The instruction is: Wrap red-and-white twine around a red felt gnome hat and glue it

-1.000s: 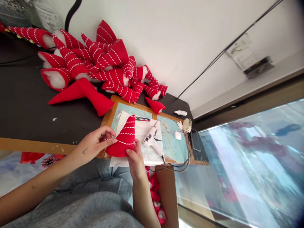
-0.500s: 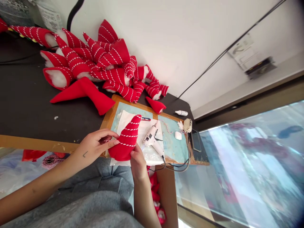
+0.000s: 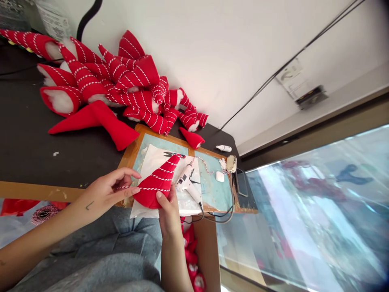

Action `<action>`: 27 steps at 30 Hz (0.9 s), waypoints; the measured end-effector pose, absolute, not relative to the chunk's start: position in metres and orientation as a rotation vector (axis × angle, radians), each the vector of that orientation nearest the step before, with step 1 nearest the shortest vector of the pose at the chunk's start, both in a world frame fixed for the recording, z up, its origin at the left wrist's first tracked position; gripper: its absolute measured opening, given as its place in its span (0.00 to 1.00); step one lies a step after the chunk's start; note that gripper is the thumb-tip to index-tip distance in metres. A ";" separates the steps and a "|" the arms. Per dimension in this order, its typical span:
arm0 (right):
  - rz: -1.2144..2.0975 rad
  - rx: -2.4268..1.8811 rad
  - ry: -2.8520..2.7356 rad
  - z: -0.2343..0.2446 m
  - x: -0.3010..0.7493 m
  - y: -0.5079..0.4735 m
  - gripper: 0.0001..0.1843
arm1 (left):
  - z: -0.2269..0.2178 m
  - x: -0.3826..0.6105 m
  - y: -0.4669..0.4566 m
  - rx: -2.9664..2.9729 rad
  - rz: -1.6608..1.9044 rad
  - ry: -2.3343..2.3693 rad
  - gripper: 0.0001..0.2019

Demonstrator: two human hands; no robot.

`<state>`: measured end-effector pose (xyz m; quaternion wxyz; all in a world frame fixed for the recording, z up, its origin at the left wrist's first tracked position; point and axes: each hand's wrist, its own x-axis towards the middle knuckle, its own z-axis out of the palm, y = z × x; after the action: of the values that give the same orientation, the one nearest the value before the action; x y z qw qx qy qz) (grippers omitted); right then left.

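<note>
A red felt cone point(image 3: 160, 178) with red-and-white twisted cord point(image 3: 155, 189) wound round it is held over a white sheet, its tip pointing away from me. My right hand point(image 3: 167, 207) grips the cone's wide lower edge, thumb on the front face. Just left of the cone, my left hand point(image 3: 120, 190) pinches the cord's loose length between thumb and fingers, with the cord running out from the cone's left side. Beyond my right hand, a white hot glue gun point(image 3: 189, 184) lies on the sheet, partly beside the cone.
Several cord-wrapped, stuffed red cones point(image 3: 91, 81) are heaped at the back left. A plain red felt piece point(image 3: 97, 119) lies before them. A phone point(image 3: 242, 182), white glue bottle point(image 3: 224, 148) and cables sit right. Below stands a cardboard box point(image 3: 206, 247) with red items.
My left hand has drawn away from the cone to the left, so the cord shows between its fingers. The cone is turned, its base swung leftward. The whole view has shifted slightly.
</note>
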<state>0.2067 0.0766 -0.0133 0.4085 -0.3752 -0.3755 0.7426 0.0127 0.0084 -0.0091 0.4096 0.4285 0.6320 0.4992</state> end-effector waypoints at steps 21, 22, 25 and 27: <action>1.819 -0.954 -1.162 -0.012 0.209 0.072 0.34 | 0.000 0.017 0.002 1.550 1.162 1.605 0.16; 1.768 -0.995 -1.197 -0.013 0.210 0.073 0.30 | -0.002 0.015 0.003 1.511 1.128 1.625 0.18; 1.624 -1.094 -1.325 -0.015 0.215 0.079 0.23 | -0.004 0.006 0.001 1.403 1.015 1.690 0.17; 1.553 -1.127 -1.404 -0.013 0.220 0.083 0.21 | 0.001 -0.001 -0.004 1.414 0.920 1.686 0.10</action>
<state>0.2201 0.0828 -0.0135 0.3726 -0.4400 -0.5481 0.6060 -0.0012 -0.0044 0.0014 0.3694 0.5508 0.6571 0.3584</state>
